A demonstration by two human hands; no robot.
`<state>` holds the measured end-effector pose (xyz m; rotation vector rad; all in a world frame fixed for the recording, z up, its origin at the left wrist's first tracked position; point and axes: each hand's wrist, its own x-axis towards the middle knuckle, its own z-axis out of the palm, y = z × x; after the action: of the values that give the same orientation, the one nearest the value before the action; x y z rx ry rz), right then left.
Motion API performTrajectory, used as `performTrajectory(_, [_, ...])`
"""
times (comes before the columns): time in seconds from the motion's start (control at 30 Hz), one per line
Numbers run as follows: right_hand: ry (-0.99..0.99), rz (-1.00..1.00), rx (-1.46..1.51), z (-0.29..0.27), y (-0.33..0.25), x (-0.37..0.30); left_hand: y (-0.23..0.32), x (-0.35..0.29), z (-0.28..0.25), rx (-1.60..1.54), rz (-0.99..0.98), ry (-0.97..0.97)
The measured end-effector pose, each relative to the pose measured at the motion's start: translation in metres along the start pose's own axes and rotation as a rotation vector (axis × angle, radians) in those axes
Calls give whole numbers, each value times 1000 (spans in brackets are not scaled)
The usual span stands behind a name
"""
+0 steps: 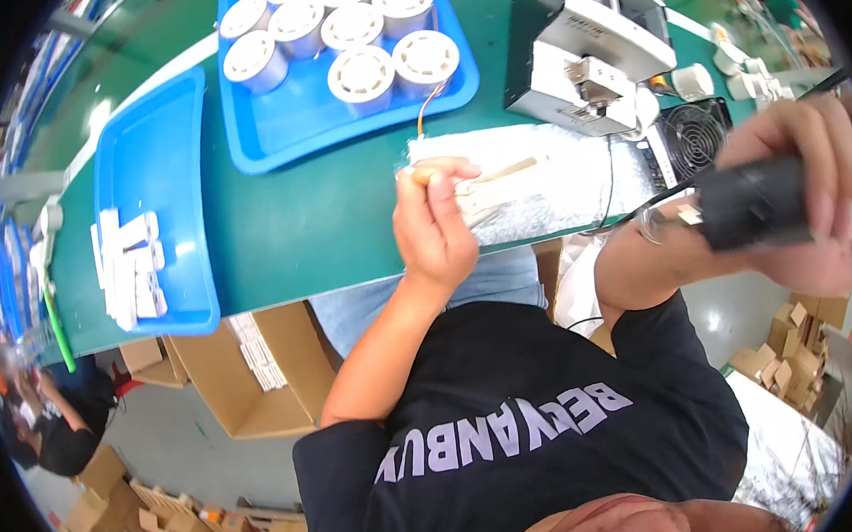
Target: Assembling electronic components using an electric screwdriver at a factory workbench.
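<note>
My left hand [433, 222] is closed over the near edge of the green bench, its thumb and fingertips pinched together. An orange-brown wire [421, 120] runs down toward those fingertips from a white round unit [426, 59] in a blue tray. Exactly what the fingertips grip is small and partly hidden. Beside the hand, thin cream strips [508, 175] lie on a silvery sheet [577, 184]. Raised at the right, close to the camera, my right hand [810, 160] has its fingers curled around a black cylindrical piece [756, 204], blurred, with a clear rounded end.
Several white round units fill the blue tray [283, 156]. White parts [134, 269] lie in another blue tray [149, 117] at left. A grey-and-black machine [579, 57] and a black fan unit [696, 137] stand at right. Below the bench is an open carton [247, 374].
</note>
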<state>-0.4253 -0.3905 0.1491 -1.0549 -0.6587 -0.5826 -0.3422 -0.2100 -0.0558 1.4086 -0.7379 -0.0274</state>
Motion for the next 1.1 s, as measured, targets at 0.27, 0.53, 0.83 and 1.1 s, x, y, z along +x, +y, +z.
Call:
performTrajectory(0.27, [462, -398, -1353, -41, 3, 28, -3, 0, 1, -117, -74, -13])
performTrajectory(0.53, [550, -90, -1001, -52, -5, 7, -4, -1, 3, -137, -72, -4])
performTrajectory(0.83, [272, 9, -210, 11, 41, -6, -10, -6, 3, -31, 57, -15])
performTrajectory(1.1, [257, -10, -321, 9, 26, -16, -8, -5, 4, -38, 29, -22])
